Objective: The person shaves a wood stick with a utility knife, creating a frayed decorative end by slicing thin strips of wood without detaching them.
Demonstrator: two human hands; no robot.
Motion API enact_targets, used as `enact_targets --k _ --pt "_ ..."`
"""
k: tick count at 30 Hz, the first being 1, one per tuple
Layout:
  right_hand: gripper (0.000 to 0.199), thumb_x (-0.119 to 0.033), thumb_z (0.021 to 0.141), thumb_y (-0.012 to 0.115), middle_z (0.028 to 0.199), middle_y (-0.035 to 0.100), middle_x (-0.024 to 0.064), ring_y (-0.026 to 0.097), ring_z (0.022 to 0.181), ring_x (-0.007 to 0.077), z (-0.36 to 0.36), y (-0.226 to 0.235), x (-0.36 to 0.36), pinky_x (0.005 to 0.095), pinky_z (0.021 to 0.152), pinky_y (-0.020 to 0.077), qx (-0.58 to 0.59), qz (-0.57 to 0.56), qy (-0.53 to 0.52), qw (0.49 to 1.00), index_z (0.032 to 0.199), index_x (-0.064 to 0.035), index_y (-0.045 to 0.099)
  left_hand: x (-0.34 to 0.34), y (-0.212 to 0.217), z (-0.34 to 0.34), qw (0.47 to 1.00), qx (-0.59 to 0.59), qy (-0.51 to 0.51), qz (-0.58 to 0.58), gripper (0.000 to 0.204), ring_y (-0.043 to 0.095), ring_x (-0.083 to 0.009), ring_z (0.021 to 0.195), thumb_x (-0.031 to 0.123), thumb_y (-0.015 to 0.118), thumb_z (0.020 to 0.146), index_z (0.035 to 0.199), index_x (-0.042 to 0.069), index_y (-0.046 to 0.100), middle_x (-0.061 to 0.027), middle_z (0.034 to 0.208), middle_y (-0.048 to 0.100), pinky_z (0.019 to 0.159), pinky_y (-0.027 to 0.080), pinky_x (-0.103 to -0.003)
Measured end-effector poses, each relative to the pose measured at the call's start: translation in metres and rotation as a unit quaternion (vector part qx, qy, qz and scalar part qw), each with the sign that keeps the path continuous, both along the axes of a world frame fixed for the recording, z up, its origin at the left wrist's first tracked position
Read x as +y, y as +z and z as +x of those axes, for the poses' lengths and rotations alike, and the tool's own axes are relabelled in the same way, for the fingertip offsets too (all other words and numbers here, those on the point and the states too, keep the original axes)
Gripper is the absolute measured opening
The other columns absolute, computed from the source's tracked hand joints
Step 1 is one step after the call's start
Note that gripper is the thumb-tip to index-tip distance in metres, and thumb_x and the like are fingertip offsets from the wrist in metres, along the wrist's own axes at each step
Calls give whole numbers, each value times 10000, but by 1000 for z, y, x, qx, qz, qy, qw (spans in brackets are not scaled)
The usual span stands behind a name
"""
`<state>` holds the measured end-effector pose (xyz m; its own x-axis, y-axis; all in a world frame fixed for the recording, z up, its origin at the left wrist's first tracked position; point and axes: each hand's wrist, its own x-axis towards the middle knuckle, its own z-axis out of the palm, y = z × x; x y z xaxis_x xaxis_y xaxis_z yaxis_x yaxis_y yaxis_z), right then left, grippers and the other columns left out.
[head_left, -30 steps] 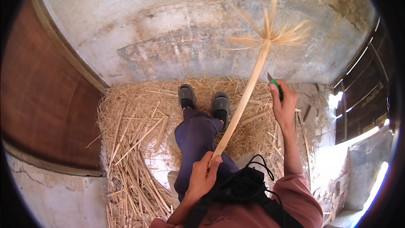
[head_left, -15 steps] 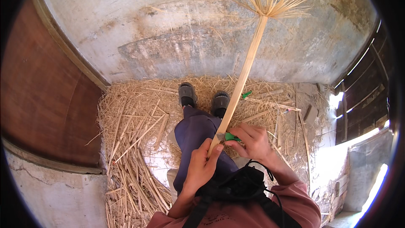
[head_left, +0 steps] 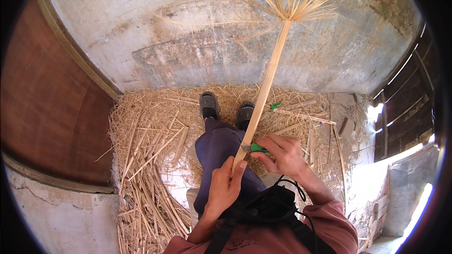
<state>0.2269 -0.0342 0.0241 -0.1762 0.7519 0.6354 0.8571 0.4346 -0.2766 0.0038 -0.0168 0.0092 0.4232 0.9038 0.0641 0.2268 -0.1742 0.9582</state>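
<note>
Gripping a long pale stalk (head_left: 263,89) above the straw (head_left: 150,150).
Left hand (head_left: 225,187) closes round its lower end; right hand (head_left: 281,153) pinches a green-handled knife (head_left: 256,148) against it, blade hard to make out.

A long, pale yellow palm-leaf stalk (head_left: 264,84) slants up and away from the seated person's lap, its lower end low in the picture and its top tilted to the right. The top end is split into a fan of thin, stiff strips that spread out against the grey wall. The stem itself is straight, flat-sided and bare. A small knife with a green handle (head_left: 258,148) lies across the stalk near its lower end, its blade touching the stem.
</note>
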Motion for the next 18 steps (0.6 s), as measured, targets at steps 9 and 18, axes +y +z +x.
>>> enact_targets --k 9,18 --pt "284 -324 944 865 868 725 72 736 666 245 12 1 5 371 578 565 22 26 -57 998 1036 -80 754 -7 -1 -8 1000 25 -4 -13 385 384 -196 492 251 635 1151 884 1 514 -154 585 446 506 338 -411" --pt "237 -174 1040 764 834 701 79 619 692 160 70 -13 20 355 641 470 273 -63 -106 954 1225 -26 755 -19 -18 -25 998 41 -34 -25 389 422 -215 482 258 655 1141 883 -3 528 -158 590 463 513 343 -416"
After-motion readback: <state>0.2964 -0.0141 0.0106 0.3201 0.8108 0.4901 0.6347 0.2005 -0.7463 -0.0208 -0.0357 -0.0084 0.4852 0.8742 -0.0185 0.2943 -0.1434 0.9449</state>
